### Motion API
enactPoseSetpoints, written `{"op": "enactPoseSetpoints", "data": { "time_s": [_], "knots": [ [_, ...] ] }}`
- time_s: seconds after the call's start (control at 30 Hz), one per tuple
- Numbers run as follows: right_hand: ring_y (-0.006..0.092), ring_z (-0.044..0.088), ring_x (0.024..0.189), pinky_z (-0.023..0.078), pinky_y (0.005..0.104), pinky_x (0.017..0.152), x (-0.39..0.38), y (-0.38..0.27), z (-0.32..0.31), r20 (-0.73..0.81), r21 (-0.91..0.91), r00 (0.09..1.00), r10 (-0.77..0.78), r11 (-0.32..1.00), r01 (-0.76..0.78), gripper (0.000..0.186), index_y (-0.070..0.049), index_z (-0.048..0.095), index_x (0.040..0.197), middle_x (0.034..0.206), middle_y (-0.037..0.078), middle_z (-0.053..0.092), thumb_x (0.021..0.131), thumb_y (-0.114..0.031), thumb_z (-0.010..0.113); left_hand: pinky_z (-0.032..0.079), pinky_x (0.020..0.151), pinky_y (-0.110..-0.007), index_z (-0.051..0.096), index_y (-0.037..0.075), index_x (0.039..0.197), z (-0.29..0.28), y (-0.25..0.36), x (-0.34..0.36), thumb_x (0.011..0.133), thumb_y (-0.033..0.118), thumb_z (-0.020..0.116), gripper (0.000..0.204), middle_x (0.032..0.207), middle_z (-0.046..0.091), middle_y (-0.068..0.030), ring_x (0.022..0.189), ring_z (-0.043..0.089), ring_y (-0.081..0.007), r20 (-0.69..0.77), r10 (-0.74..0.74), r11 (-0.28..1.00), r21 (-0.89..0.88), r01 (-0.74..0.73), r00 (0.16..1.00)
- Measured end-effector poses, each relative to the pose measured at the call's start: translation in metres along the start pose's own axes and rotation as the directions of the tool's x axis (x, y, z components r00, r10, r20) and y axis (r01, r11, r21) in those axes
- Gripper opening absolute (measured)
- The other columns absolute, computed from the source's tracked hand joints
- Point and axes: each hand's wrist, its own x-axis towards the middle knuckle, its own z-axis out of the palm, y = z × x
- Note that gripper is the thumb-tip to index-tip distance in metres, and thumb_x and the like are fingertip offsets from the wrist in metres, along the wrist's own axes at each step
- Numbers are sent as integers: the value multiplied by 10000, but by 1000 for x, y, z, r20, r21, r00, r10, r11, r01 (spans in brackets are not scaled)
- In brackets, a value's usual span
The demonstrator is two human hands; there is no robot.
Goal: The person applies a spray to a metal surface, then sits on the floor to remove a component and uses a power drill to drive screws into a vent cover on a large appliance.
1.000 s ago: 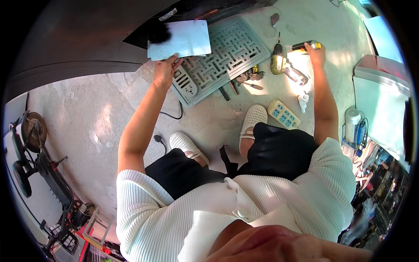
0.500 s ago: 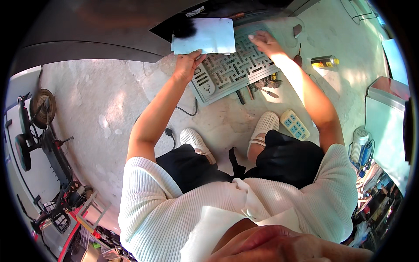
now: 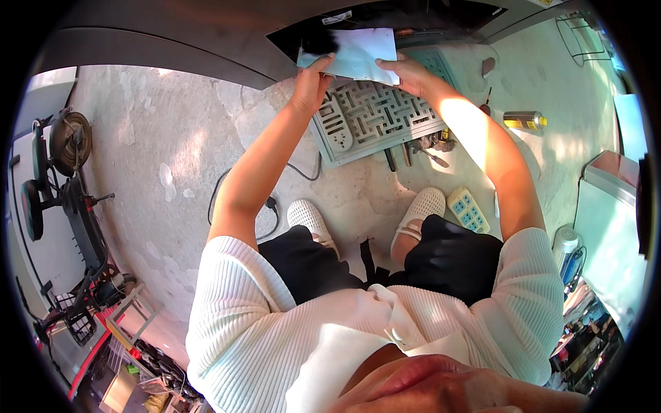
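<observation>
My left hand point(image 3: 313, 82) grips the near left corner of a pale rectangular sheet point(image 3: 361, 51), thumb on top. At the near right corner my right hand point(image 3: 410, 74) is closed on the same sheet. A black smudge-like patch covers its far left part. The sheet's far side reaches into a dark opening point(image 3: 447, 20) in a large dark cabinet point(image 3: 179, 41). Whether it is paper or a stiffer board I cannot tell. Below both hands a grey slotted panel point(image 3: 375, 113) lies on the floor, partly hidden by the sheet and my right forearm.
Tool handles point(image 3: 390, 160) stick out at the panel's near edge. A cream power strip point(image 3: 468, 210) lies by my right shoe, a cable with a plug point(image 3: 270, 204) left of my left shoe. A spray can point(image 3: 525, 121) lies to the right; a scooter point(image 3: 79, 213) stands far left.
My right hand has come down from over the slotted panel and taken hold of the sheet's right corner. The sheet and my left hand have shifted right in view, and the camera has turned slightly.
</observation>
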Motion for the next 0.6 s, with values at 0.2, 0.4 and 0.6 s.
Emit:
{"op": "enactPoseSetpoints", "data": {
  "time_s": [0.2, 0.4, 0.6],
  "knots": [
    [228, 580, 1038, 485, 356, 894, 13, 19, 11, -47, 73, 984, -172, 982, 175, 394, -1, 493, 1246, 1166, 127, 580, 873, -77, 596, 417, 861, -328, 570, 66, 1017, 8, 1, 13, 829, 158, 645, 222, 978, 617, -47, 963, 557, -171, -59, 107, 993, -36, -109, 992],
    [217, 556, 1063, 440, 353, 930, 18, 39, 17, -75, -16, 960, -270, 963, 269, 400, 24, 476, 1251, 1179, 134, 577, 876, -70, 579, 491, 830, -382, 395, 105, 1297, 10, 4, 19, 758, 83, 696, 618, 1079, 592, -71, 1024, 561, -227, -151, 209, 978, 8, -210, 966],
    [222, 535, 1108, 414, 352, 964, 5, 30, 25, -64, -97, 952, -300, 951, 293, 443, 32, 436, 1275, 1216, 136, 556, 877, -86, 592, 483, 795, -359, 366, 148, 1344, 11, 10, 11, 706, 96, 737, 740, 1150, 556, -66, 1043, 540, -214, -77, 218, 974, 77, -212, 973]
  ]
}}
